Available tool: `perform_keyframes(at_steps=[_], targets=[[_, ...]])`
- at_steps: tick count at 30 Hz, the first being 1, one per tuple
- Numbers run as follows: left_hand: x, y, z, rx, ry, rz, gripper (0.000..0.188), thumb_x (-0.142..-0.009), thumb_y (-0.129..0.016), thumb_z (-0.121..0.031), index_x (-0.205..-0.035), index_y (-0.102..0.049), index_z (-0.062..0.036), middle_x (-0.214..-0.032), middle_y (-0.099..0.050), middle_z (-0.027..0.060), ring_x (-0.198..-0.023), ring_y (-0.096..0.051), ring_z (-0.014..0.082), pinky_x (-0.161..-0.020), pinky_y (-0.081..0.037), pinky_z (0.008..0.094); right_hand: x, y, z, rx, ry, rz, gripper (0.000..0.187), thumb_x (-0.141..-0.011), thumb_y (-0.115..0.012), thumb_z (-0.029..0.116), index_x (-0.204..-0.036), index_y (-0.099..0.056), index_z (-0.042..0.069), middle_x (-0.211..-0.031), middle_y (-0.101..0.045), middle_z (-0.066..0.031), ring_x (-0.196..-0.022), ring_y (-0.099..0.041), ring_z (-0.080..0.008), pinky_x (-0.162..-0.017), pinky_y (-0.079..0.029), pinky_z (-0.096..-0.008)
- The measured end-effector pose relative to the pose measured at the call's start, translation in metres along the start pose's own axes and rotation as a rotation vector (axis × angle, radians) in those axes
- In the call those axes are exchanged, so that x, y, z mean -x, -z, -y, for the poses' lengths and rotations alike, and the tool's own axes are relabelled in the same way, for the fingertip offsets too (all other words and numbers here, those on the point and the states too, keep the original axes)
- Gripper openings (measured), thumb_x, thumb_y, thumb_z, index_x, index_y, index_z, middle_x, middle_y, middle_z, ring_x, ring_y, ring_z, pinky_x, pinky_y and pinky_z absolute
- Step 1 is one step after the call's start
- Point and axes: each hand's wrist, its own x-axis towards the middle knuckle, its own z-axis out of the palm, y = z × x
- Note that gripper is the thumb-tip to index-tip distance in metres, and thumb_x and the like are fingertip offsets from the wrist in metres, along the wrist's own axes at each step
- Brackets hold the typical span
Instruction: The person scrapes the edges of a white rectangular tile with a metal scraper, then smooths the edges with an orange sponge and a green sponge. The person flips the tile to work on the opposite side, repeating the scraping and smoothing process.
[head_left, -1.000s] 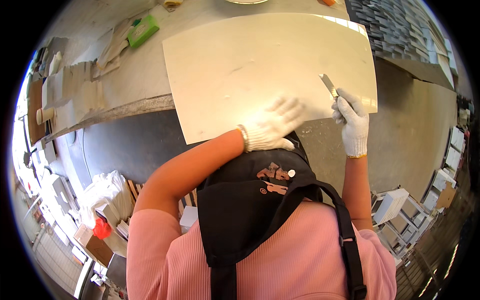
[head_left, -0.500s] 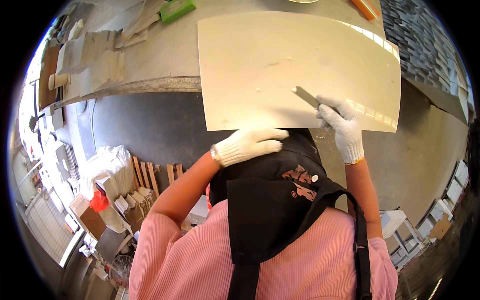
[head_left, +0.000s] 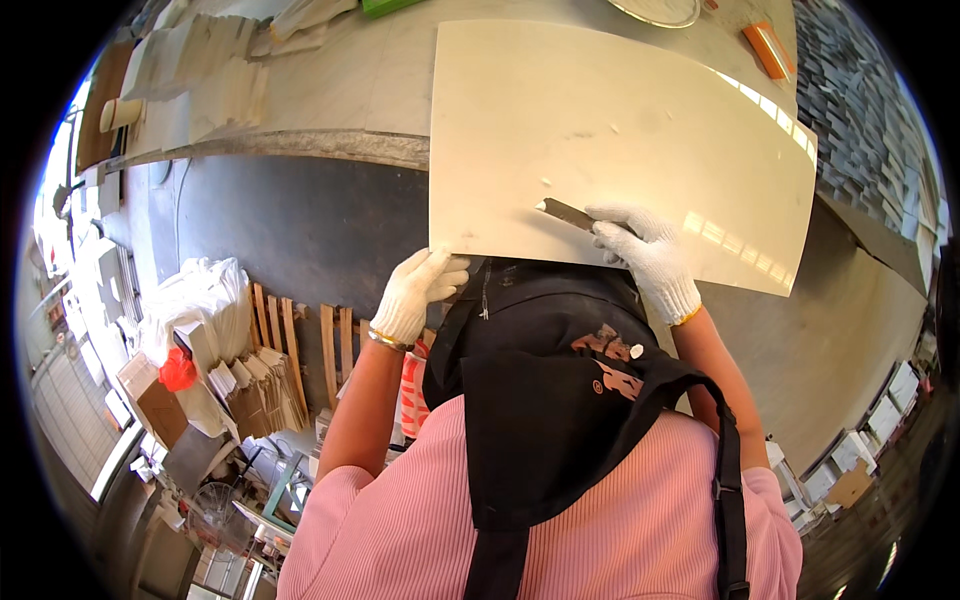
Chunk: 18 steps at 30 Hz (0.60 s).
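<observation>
A large glossy cream panel (head_left: 560,90) lies on the bench and juts past its front edge toward me, with small flecks on its surface. My left hand (head_left: 415,290), in a white knit glove, has its fingertips closed on the panel's near left corner. Over the near edge, my gloved right hand (head_left: 645,250) grips a flat grey scraper-like tool (head_left: 565,213) with a pale tip pointing left. Its exact kind cannot be made out. The tool is close above the panel; whether it touches is unclear.
Stacked pale sheets (head_left: 190,60) stand on the bench (head_left: 330,90) at left. An orange object (head_left: 768,50) and a round dish (head_left: 655,8) lie beyond the panel. Many grey pieces (head_left: 850,110) are piled at right. Wooden slats (head_left: 328,350) and cardboard (head_left: 255,390) stand at lower left.
My left hand has gone left from the panel's front edge to its near left corner. My right hand has shifted left with the tool. The panel appears shifted and slightly turned in view.
</observation>
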Motion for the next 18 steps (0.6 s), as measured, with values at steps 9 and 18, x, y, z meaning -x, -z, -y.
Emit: perform_keyframes(at_steps=[9, 18], targets=[[-0.005, 0.002, 0.007, 0.031, -0.065, 0.018, 0.055, -0.101, -0.060, -0.040, -0.128, -0.059, 0.0081, -0.119, -0.069, 0.0199, -0.102, -0.069, 0.0219, -0.088, -0.052, 0.0304, -0.018, -0.013, -0.010, 0.412, 0.407, -0.048, 0.019, -0.092, -0.069, 0.009, -0.110, -0.075, 0.007, -0.094, -0.074, -0.0076, -0.078, -0.069, -0.0147, -0.072, -0.054, -0.0291], [-0.001, 0.000, 0.000, -0.021, 0.002, -0.020, 0.054, -0.101, -0.060, -0.040, -0.129, -0.060, 0.0061, -0.119, -0.070, 0.0189, -0.103, -0.069, 0.0247, -0.092, -0.052, 0.0337, -0.025, -0.007, -0.016, 0.538, 0.668, -0.125, 0.023, -0.092, -0.068, 0.006, -0.115, -0.073, 0.006, -0.093, -0.075, -0.0087, -0.081, -0.072, -0.0180, -0.072, -0.056, -0.0306]])
